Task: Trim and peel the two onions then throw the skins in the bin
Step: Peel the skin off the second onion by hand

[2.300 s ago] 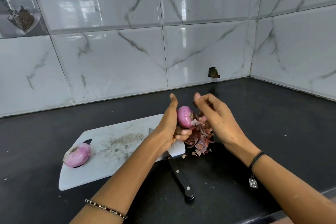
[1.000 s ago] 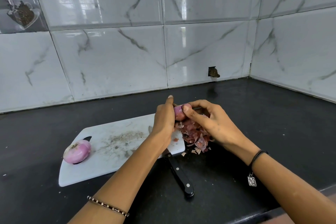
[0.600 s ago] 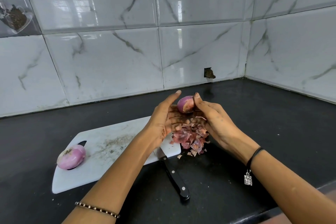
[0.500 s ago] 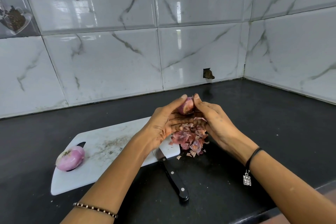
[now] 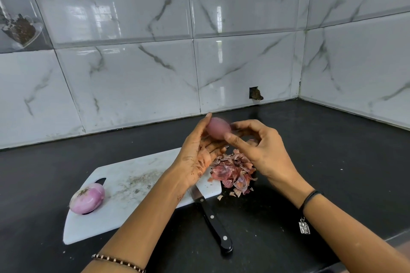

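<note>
Head view, fingers first. Left hand: thumb raised against the far-left side of the held onion, fingers lying close together beneath it as a cradle. Palm flecked with dirt and bits of skin. Right hand: thumb and forefinger tips closed on the onion's right end, remaining fingers curled behind. Whether a scrap of skin is caught in that pinch cannot be told, since the onion is blurred.

Held onion sits above the counter, over the far right corner of the cutting board. Its surface reads smooth and dull purple, so probably close to bare.

Directly below the hands: skins in a loose papery heap, half on the board's right edge, half on the black counter, with a few flakes scattered just beside it. Knife lies idle, blade on the board's near right corner, black handle out on the counter toward the camera.

Second onion rests at the board's left end, over the handle slot. It is glossy pink and looks skinned, with a brownish patch on its near end.

Progress, as a judgement: peeling nearly finished. Left to do: last check of the held onion, then gathering the skins. No bin in sight.
</note>
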### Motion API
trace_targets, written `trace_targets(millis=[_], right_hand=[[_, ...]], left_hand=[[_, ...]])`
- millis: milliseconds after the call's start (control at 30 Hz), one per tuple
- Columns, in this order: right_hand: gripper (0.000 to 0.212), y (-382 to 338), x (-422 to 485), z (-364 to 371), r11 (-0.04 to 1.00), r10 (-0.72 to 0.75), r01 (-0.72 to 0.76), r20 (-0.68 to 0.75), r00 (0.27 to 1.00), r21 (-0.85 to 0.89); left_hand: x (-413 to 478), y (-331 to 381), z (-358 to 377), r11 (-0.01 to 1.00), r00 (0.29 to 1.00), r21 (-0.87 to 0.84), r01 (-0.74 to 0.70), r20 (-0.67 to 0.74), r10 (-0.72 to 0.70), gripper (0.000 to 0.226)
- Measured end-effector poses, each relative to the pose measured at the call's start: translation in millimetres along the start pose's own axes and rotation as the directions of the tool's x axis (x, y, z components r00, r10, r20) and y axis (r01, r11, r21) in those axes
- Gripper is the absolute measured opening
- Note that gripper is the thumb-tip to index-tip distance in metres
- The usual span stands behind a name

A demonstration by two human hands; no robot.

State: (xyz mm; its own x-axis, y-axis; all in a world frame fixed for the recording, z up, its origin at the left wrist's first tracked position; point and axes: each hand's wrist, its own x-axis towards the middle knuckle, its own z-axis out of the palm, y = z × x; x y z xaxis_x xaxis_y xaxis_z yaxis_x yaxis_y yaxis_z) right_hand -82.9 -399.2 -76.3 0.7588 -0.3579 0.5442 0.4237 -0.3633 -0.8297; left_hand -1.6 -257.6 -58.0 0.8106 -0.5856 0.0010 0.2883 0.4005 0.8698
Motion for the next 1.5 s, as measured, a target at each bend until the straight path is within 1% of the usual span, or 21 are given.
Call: trace_targets(millis=[133, 233, 367, 467, 600, 700, 800, 900, 1100, 1267, 1400, 1500], right_hand=[[0.032, -1, -4, 1, 0.993, -0.115, 0.114, -0.016, 0.993, -0.025], [0.033, -2, -3, 2, 0.989, -0.141, 0.139, -0.025, 0.990, -0.043], [0.034, -3, -4, 3, 0.958, -0.228, 0.224, -0.005, 0.974, -0.178], [0.039, -3, -5, 4, 0.927, -0.287, 0.283, 0.019, 0.958, -0.248], [0.046, -6, -6, 4, 0.895, -0.353, 0.343, 0.019, 0.936, -0.284], [0.050, -8, -7, 4, 0.881, -0.372, 0.366, 0.037, 0.927, -0.302], [0.047, -7, -7, 4, 0.865, -0.396, 0.392, 0.053, 0.917, -0.312], [0.043, -5, -6, 4, 0.864, -0.402, 0.395, 0.047, 0.915, -0.311], [0.040, -2, -4, 3, 0.862, -0.403, 0.394, 0.041, 0.914, -0.319], [0.038, 0, -4, 3, 0.874, -0.406, 0.398, 0.034, 0.913, -0.278], [0.030, 0, -4, 2, 0.874, -0.417, 0.403, 0.007, 0.909, -0.273], [0.018, 0, -5, 4, 0.861, -0.436, 0.423, 0.018, 0.900, -0.282]], left_hand=[[0, 1, 0, 1.000, 1.000, -0.008, -0.010, 0.011, 0.010, 0.060], [1, 0, -1, 0.999, 0.999, -0.045, -0.014, 0.035, 0.016, 0.060], [2, -1, 1, 0.998, 0.999, -0.060, -0.032, 0.027, 0.033, 0.054], [3, -3, 1, 0.997, 0.998, -0.062, -0.044, 0.042, 0.047, 0.039], [1, -3, 4, 0.996, 0.996, -0.034, -0.088, 0.033, 0.089, 0.039], [-2, -2, 7, 0.995, 0.994, -0.013, -0.101, 0.047, 0.101, 0.038], [-5, -1, 10, 0.995, 0.993, -0.027, -0.100, 0.062, 0.102, 0.040], [-7, 0, 11, 0.994, 0.993, -0.037, -0.099, 0.067, 0.101, 0.035], [-5, 1, 9, 0.981, 0.985, 0.093, -0.173, 0.038, 0.170, 0.033], [-4, 0, 11, 0.978, 0.980, 0.063, -0.199, 0.036, 0.197, 0.034], [-4, -1, 14, 0.982, 0.982, 0.028, -0.186, 0.031, 0.185, 0.035], [-3, 0, 13, 0.986, 0.985, 0.010, -0.166, 0.053, 0.165, 0.035]])
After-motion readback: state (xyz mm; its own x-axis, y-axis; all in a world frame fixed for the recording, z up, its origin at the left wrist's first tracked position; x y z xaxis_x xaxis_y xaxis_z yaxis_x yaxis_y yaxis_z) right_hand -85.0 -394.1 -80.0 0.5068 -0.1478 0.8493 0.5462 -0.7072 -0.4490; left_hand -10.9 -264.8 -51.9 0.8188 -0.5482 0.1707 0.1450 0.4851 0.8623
